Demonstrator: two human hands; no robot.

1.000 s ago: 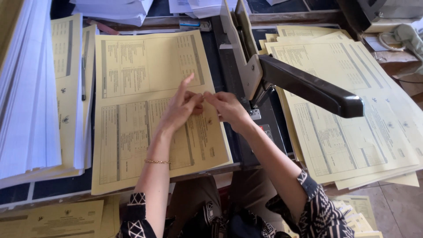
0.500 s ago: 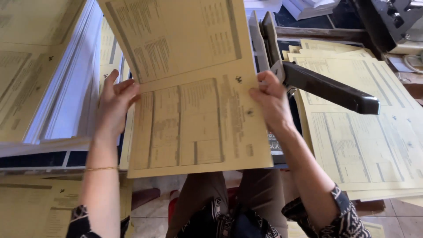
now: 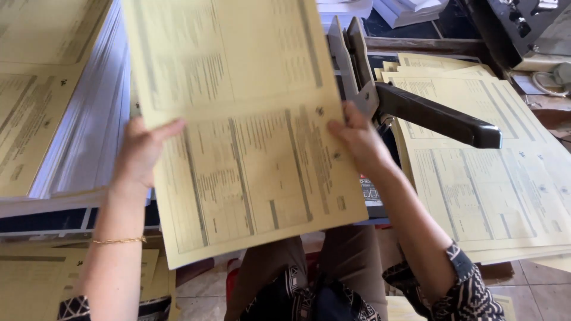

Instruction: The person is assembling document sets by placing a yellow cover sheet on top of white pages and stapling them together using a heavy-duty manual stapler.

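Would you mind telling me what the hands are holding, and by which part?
A large yellow printed sheet, lifted: left hand grips its left edge, right hand its right edge.

Large yellow printed sheet (image 3: pixel 238 119) — columns of small dark text and ruled boxes, flat and uncreased, lifted off the desk and tilted toward the camera — gripped at its left and right edges
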